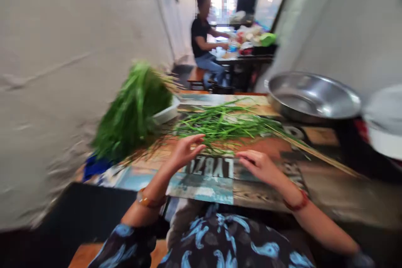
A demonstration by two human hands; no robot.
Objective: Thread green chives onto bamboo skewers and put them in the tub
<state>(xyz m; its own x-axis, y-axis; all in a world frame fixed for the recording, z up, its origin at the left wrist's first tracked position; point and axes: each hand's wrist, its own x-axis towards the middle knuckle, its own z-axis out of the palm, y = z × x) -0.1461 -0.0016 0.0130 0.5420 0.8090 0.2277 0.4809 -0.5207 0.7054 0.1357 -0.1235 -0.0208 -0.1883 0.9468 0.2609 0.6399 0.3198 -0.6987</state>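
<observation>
Long green stalks lie spread across the patterned table in front of me. My left hand hovers at their near left edge, thumb and fingers apart, with nothing between them. To the right, my right hand is over the table just below the stalks, its fingers close together; whether anything small is between them is hidden. Thin pale straws stick out from the stalks toward the right. A large leafy green bunch rests at the left, partly over a white container.
A wide metal basin stands at the back right, beside a white container at the right edge. A wall borders the left side. Farther back, a person in a black top sits at another table with bags on it.
</observation>
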